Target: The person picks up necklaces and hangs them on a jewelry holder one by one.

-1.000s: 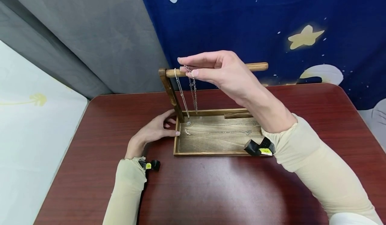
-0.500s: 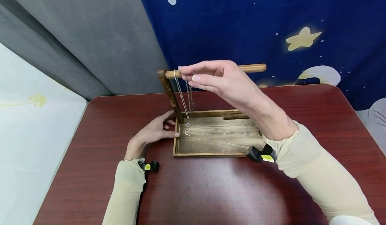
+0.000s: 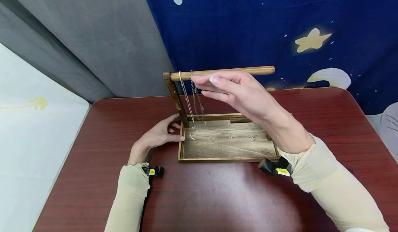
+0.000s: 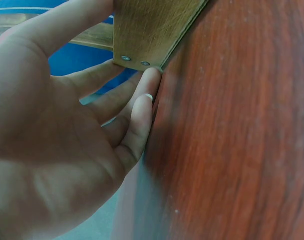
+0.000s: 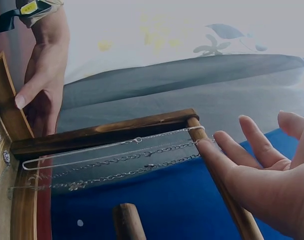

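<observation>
A wooden necklace stand has an upright post, a horizontal bar (image 3: 230,72) and a shallow tray (image 3: 230,159) as its base. Two silver necklaces hang near the bar's left end: a fine necklace (image 3: 187,99) by the post, and a chunkier chain necklace (image 3: 195,99) just right of it. My right hand (image 3: 237,90), fingers extended, is beside the chain; in the right wrist view its index fingertip touches the bar. My left hand (image 3: 160,134) holds the tray's left end, thumb at the side wall and index finger at the back corner.
More silver necklaces (image 3: 230,137) lie stretched across the tray floor. A short wooden piece (image 3: 240,120) sits along the tray's back wall. The stand rests on a dark red table (image 3: 217,197), with a grey curtain (image 3: 124,42) and a blue star-patterned curtain (image 3: 236,28) behind.
My right hand has lowered the chain necklace onto the bar, let go of it and shifted slightly right. My left hand has stayed at the tray's end.
</observation>
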### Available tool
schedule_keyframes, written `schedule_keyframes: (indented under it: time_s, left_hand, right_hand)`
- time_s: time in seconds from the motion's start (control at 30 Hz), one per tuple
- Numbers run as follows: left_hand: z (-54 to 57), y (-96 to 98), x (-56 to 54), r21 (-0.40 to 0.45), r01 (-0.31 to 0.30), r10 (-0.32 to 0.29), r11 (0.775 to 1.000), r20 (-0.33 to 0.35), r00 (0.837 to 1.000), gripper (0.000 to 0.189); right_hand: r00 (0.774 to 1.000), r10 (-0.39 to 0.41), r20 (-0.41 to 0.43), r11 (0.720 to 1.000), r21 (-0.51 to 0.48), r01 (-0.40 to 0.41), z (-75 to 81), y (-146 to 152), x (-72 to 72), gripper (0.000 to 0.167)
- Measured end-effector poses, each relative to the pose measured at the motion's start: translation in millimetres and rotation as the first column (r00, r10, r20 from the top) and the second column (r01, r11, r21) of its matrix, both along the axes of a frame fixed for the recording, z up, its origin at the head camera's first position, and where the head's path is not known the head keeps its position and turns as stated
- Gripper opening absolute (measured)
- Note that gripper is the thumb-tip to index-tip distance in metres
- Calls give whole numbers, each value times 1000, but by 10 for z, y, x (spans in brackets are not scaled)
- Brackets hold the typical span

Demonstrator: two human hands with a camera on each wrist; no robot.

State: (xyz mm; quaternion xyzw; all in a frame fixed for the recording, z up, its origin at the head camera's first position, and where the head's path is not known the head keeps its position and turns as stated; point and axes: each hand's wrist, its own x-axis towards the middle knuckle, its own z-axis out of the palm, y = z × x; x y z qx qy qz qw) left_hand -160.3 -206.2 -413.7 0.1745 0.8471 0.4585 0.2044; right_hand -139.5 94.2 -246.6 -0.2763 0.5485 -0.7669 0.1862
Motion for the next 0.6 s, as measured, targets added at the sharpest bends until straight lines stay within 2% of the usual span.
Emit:
schedule_keyframes:
  time_s: [0.17,0.43,0.6]
  left_hand:
    - [6,-1,-6,4,2,-2,1000,-5,1000,87]
    - [10,-10,6,-5,0,0,1000,-3,1000,87]
    - [14,-11,15,0,1,-1,1000,6,1000,87]
  right_hand:
    - [1000,-19,6,1000,4,19,-32,46,23,32]
    - [999,-39,-6,996,76,39,-76,132,57,33]
    - [997,-72,-23,985,155,75,-121,216,92,33]
